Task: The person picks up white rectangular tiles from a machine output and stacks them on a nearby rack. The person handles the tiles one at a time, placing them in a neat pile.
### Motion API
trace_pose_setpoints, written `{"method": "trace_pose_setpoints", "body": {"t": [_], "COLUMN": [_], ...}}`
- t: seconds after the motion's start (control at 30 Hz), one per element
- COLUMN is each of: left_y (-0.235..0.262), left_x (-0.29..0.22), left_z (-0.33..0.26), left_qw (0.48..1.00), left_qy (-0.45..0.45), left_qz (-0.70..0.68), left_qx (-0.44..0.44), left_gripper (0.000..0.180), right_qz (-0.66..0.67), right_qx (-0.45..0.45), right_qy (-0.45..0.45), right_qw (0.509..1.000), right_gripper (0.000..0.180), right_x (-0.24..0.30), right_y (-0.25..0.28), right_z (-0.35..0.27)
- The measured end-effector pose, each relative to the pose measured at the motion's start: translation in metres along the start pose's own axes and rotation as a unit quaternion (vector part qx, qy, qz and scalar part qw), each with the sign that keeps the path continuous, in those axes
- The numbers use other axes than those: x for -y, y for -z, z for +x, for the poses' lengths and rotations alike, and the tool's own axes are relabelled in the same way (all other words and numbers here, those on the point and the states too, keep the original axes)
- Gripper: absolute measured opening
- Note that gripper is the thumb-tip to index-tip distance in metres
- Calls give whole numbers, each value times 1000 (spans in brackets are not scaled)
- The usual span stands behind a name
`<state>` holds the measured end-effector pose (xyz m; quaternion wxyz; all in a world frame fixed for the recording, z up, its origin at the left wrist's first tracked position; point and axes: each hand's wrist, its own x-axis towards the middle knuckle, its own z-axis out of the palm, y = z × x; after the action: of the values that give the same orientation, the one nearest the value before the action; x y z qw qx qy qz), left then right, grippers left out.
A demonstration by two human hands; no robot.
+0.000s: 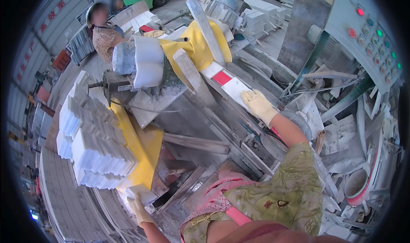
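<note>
My right hand, in a cream glove, lies with its fingers over the near end of a white stone tile. That tile sits on a narrow machine track with a red belt showing just beyond it. Low on the left, my left hand, gloved too, has its fingers at the edge of another white tile, with the thumb side partly hidden. Beside it, tall stacks of white tiles stand by a yellow sheet.
Motors and a yellow cover sit over the track, with wooden boards leaning there. A control panel with lit buttons hangs at upper right. Another person stands at far left. Stone offcuts lie at right.
</note>
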<state>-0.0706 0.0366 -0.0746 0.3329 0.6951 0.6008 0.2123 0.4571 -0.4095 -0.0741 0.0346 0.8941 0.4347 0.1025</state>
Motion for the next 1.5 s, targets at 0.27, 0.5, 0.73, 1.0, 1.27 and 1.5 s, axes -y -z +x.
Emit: {"method": "trace_pose_setpoints", "body": {"t": [0.27, 0.5, 0.73, 1.0, 1.27, 1.5], "left_y": [3, 4, 16, 19, 3, -3], "left_x": [-2, -27, -24, -27, -32, -49], "left_z": [-14, -33, -33, -29, -22, -41], "left_qw": [996, 998, 997, 995, 977, 984], "left_qy": [-46, 7, -48, -65, -23, 11], "left_qz": [-70, -61, -28, -40, -197, -176], "left_qx": [41, 24, 48, 66, 83, 35], "left_gripper": [69, 67, 68, 64, 74, 79], "right_qz": [346, 854, 630, 497, 535, 645], "right_qx": [-52, 41, 82, 138, 223, 62], "right_qy": [-148, -104, -44, 42, 302, 310], "right_qw": [925, 508, 771, 856, 757, 696], "right_gripper": [34, 41, 37, 60, 87, 62], "right_x": [93, 381, 519, 513, 495, 369], "right_y": [57, 64, 78, 117, 74, 35], "right_z": [38, 22, 36, 37, 48, 71]}}
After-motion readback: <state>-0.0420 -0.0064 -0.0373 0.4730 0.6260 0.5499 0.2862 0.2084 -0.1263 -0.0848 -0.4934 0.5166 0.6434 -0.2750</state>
